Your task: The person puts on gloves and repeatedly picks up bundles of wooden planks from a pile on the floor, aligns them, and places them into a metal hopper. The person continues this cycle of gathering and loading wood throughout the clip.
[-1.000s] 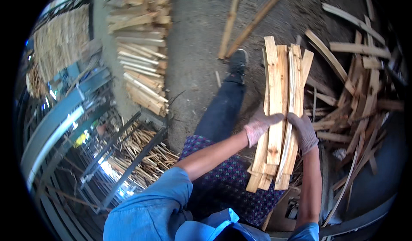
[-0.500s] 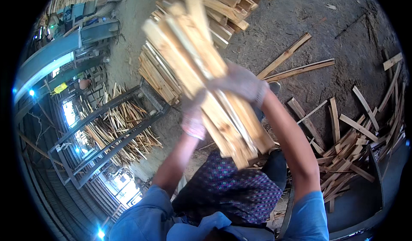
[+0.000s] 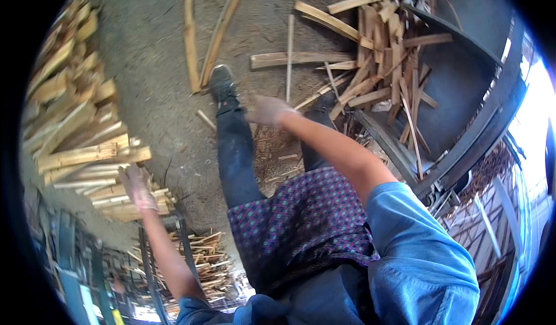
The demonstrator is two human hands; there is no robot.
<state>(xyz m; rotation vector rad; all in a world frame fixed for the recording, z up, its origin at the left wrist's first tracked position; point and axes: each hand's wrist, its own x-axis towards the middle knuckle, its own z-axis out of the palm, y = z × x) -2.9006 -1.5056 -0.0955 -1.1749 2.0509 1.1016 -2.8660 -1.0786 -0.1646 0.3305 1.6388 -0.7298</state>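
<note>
1. Stacked wooden slats point(image 3: 81, 156) lie on the floor point(image 3: 156, 82) at the person's left, long axes running roughly left to right, right ends angled slightly away from the person.
2. The left hand point(image 3: 136, 188) is at those right ends, fingers pointing away; whether its grip has hold of a slat, I cannot tell.
3. The right hand point(image 3: 271, 111), blurred, is above the legs point(image 3: 234, 151), grip loosely open, nothing visible in it.

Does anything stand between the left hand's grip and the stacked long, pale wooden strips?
Nothing visible does: the left hand's grip overlaps the stacked long, pale wooden strips in this view, though actual contact is unclear.
</note>
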